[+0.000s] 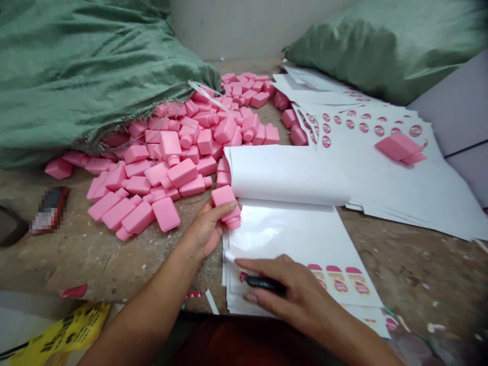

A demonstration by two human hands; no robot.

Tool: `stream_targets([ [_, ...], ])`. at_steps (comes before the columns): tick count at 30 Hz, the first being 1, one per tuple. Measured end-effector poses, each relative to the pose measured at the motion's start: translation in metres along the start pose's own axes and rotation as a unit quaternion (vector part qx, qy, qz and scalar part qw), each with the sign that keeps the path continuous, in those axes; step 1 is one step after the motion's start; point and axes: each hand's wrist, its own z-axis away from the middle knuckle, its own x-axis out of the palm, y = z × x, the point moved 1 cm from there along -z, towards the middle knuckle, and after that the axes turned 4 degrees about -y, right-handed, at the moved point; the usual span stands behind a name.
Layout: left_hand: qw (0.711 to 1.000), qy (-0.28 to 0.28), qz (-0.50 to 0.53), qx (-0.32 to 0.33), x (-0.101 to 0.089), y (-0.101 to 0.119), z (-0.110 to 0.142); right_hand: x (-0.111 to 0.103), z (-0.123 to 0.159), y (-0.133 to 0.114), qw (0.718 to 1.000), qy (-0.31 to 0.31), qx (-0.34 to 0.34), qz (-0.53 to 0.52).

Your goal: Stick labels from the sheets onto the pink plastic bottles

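My left hand (209,223) is closed round a small pink plastic bottle (224,195), its neck tilted down beside the left edge of a sticker sheet (282,229). My right hand (292,292) rests over the lower part of that sheet, closed on a slim black tool (265,284) whose kind I cannot make out. The right index fingertip meets a lifted white bit at the sheet's left side. Printed pink-and-cream labels (337,279) line the lower edge of the sheet. Its upper part is covered by a folded-back white backing (285,175).
Loose pink bottles (183,173) heap up behind my left hand, under a green sack (95,81). More sticker sheets (404,188) lie at the right, with a pink piece (400,147) on top. Another green sack (381,46) stands behind them. A phone-like object (49,208) lies far left.
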Motion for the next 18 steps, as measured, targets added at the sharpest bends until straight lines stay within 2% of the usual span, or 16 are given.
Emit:
stream_targets([
  [2,1.000,0.003,-0.014,0.000,0.000,0.001,0.000,-0.009,0.009,-0.006,0.992,-0.015,-0.007,-0.121],
  [3,1.000,0.005,-0.022,0.001,0.001,0.002,0.001,-0.014,0.011,-0.007,0.988,0.012,-0.010,-0.153],
  [6,0.998,0.011,-0.057,0.014,0.009,0.007,0.010,-0.029,0.011,-0.006,0.971,0.159,0.010,-0.179],
  [8,0.995,0.009,-0.099,0.023,0.017,0.010,0.020,-0.033,0.008,-0.002,0.952,0.217,0.032,-0.214],
  [12,0.991,-0.025,-0.133,-0.005,0.034,0.004,0.048,-0.026,0.006,0.002,0.927,0.251,0.036,-0.278],
  [16,0.994,-0.063,-0.055,-0.070,0.040,-0.020,0.067,-0.018,0.009,-0.002,0.906,0.294,0.016,-0.305],
  [18,0.994,-0.075,-0.017,-0.079,0.040,-0.030,0.070,-0.016,0.011,-0.007,0.901,0.303,0.015,-0.310],
])
